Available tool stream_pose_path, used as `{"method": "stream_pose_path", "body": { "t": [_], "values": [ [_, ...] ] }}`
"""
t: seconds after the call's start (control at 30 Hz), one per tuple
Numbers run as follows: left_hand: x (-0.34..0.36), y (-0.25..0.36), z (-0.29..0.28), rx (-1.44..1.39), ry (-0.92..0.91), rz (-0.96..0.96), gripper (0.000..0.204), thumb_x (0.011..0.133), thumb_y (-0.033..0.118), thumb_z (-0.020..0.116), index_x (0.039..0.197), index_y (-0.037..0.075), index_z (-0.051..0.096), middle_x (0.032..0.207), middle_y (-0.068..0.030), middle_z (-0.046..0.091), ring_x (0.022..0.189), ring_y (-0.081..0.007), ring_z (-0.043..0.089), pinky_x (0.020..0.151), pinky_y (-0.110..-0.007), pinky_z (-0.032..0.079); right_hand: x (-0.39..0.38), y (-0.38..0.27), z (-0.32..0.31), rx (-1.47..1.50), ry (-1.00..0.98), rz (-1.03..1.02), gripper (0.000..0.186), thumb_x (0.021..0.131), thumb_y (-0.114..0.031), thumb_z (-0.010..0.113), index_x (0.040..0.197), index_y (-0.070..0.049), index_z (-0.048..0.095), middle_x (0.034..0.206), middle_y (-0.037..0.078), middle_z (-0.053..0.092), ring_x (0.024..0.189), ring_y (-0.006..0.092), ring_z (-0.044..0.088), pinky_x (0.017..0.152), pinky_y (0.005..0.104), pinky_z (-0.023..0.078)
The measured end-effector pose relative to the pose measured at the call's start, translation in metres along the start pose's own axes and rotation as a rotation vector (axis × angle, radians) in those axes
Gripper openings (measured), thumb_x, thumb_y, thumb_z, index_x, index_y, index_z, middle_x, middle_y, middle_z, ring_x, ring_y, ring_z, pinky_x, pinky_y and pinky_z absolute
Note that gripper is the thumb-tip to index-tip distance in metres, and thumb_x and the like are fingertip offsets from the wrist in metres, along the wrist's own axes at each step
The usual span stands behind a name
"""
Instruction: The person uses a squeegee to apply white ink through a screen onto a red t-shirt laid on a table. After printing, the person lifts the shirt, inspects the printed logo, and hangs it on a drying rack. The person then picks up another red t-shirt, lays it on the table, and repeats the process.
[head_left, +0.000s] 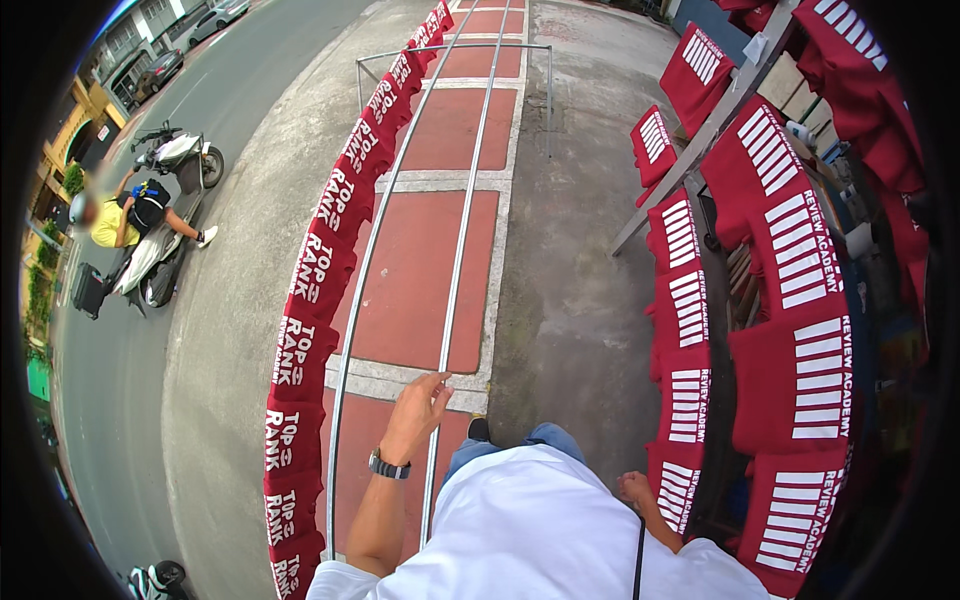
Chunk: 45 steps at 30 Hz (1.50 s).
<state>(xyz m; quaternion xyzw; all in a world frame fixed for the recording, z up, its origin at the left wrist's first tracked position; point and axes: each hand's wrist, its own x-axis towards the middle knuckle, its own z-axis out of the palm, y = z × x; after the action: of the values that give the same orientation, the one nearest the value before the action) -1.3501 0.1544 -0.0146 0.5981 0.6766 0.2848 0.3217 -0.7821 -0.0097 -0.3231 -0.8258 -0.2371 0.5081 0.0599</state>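
Observation:
My left hand (415, 408), with a dark watch on its wrist, hovers over two long parallel metal rails (468, 210). Its fingers are loosely bent with a gap at the thumb, and I see nothing in them. Over to the left, a row of maroon cloth pieces with white print (310, 270) hangs in a line along the rails. My right hand (635, 488) is low at my right side with its fingers curled in, and nothing shows in it. Close beside it hang maroon cloths with white stripes (683, 395).
More maroon striped cloths (790, 385) hang in rows on the right, around a slanted grey post (700, 135). A metal frame (455, 47) crosses the rails ahead. Red paving (425, 270) runs beneath them. On the road at left, a person sits on a white scooter (160, 255).

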Motion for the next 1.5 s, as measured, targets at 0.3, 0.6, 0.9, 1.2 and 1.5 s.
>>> {"method": "stream_pose_path", "body": {
  "t": [0.3, 0.6, 0.9, 1.2, 1.5],
  "values": [
    [0.318, 0.084, 0.032, 0.013, -0.216, 0.246, 0.028, 0.102, 0.013, 0.071, 0.126, -0.001, 0.073, 0.098, -0.0189, 0.076, 0.080, -0.0302, 0.074, 0.072, -0.038, 0.057, 0.060, -0.016, 0.001, 0.135, -0.287, 0.494, 0.010, 0.097, -0.014, 0.072, 0.105, -0.008, 0.071, 0.093, 0.008, 0.071, 0.077, 0.0228, 0.069, 0.061, 0.0414, 0.060],
    [0.496, -0.084, 0.136, 0.256, -0.263, -0.399, 0.035, 0.099, 0.029, 0.072, 0.121, 0.002, 0.078, 0.098, -0.0218, 0.079, 0.092, -0.0329, 0.077, 0.085, -0.041, 0.060, 0.253, -0.514, -0.102, -0.104, -0.071, -0.198, 0.044, 0.096, -0.020, 0.078, 0.134, -0.002, 0.066, 0.102, 0.013, 0.075, 0.087, 0.0199, 0.071, 0.073, 0.0357, 0.058],
    [0.658, -0.086, 0.141, -0.621, -0.182, -1.003, 0.084, 0.109, 0.069, 0.041, 0.147, -0.002, 0.063, 0.138, -0.0238, 0.067, 0.117, -0.0293, 0.068, 0.091, -0.040, 0.056, 0.312, -0.973, -0.159, 0.035, -0.083, -0.743, 0.047, 0.099, -0.022, 0.076, 0.139, 0.000, 0.063, 0.127, 0.018, 0.073, 0.115, 0.0249, 0.072, 0.097, 0.0377, 0.058],
    [1.170, 0.045, 0.060, -0.092, -0.312, -0.245, 0.093, 0.107, 0.075, 0.043, 0.151, -0.005, 0.058, 0.140, -0.0290, 0.067, 0.133, -0.0384, 0.064, 0.106, -0.047, 0.053, 0.398, -1.053, -0.130, 0.225, -0.037, -0.352, 0.049, 0.098, -0.025, 0.078, 0.139, -0.003, 0.065, 0.123, 0.019, 0.075, 0.113, 0.0285, 0.074, 0.097, 0.0403, 0.059],
    [1.471, 0.227, 0.120, 0.284, -0.383, 0.248, 0.064, 0.115, 0.051, 0.048, 0.140, -0.005, 0.066, 0.121, -0.0305, 0.075, 0.117, -0.0374, 0.072, 0.100, -0.044, 0.054, 0.383, -0.913, -0.086, 0.383, -0.071, 0.483, 0.047, 0.096, -0.026, 0.081, 0.134, -0.002, 0.067, 0.115, 0.018, 0.078, 0.104, 0.0289, 0.075, 0.089, 0.0442, 0.059]
  ]
}}
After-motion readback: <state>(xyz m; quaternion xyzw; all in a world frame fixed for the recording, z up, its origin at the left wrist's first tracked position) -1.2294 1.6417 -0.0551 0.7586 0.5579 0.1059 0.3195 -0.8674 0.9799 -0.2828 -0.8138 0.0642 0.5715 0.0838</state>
